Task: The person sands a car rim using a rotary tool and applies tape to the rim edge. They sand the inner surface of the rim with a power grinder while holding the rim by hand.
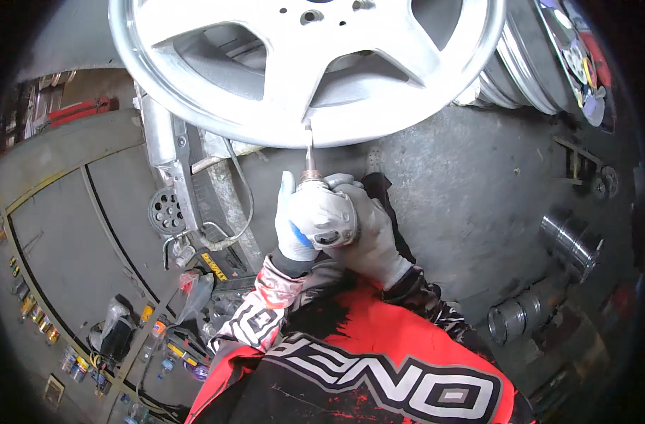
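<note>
spoked wheel (294,67) with dusty hand tool (328,208), held two-handed

wheel: pale matt metal, broad tapering spokes, rounded lip. at twelve o'clock, cropped by the upper edge.

hand tool: bulbous grey-white body, powdery, with a ribbed coppery collar. at centre; slim metal shaft (309,154) pointing to twelve, tip at the wheel's lip, contact cannot be told.

left hand (290,222): pale glove, blue patch. clasps the tool's nine o'clock side; one digit straight beside the collar, the others hidden.

right hand (375,237): chalky fabric glove. wraps the three o'clock side, fingers curled close together around the body.

surroundings: scuffed grey floor (449,180), between two and three; glossy ribbed metal cylinder (570,244), just past three; perforated round disc (166,211), nine.
</note>
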Demonstrator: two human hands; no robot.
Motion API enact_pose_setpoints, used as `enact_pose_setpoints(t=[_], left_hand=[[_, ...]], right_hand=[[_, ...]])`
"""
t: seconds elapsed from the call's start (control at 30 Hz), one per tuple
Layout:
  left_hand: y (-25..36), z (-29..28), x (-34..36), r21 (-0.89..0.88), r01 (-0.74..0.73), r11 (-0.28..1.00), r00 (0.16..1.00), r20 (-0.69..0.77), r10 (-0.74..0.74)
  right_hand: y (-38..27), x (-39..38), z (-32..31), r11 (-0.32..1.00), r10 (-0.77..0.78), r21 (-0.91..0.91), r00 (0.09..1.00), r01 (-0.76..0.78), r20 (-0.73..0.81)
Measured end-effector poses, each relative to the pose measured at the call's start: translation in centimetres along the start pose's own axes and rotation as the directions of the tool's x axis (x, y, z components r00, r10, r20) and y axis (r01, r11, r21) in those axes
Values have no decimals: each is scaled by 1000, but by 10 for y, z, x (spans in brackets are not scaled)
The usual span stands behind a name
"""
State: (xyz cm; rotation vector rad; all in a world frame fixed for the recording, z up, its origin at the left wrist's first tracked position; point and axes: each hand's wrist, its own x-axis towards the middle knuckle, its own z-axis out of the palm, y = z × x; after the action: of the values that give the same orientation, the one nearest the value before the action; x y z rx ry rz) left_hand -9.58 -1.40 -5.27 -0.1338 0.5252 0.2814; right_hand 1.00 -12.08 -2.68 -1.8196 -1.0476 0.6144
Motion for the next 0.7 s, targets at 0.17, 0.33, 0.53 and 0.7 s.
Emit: enact_pose_setpoints(t=[0.17, 0.33, 0.53, 0.7], left_hand=[[-20, 1, 20, -132, 82, 988, 991, 112, -67], [-33, 5, 36, -75, 117, 990, 992, 50, -113], [-14, 13, 14, -100, -24, 995, 1000, -10, 23], [-4, 28, 5, -47, -27, 999, 998, -65, 24]], right_hand=[[9, -3, -22, 997, 47, 56, 999, -46, -5], [19, -10, -34, 987, 158, 11, 987, -158, -20], [18, -3, -9, 999, -25, 29, 999, 26, -47], [10, 3, -1, 999, -11, -44, 999, 12, 36]])
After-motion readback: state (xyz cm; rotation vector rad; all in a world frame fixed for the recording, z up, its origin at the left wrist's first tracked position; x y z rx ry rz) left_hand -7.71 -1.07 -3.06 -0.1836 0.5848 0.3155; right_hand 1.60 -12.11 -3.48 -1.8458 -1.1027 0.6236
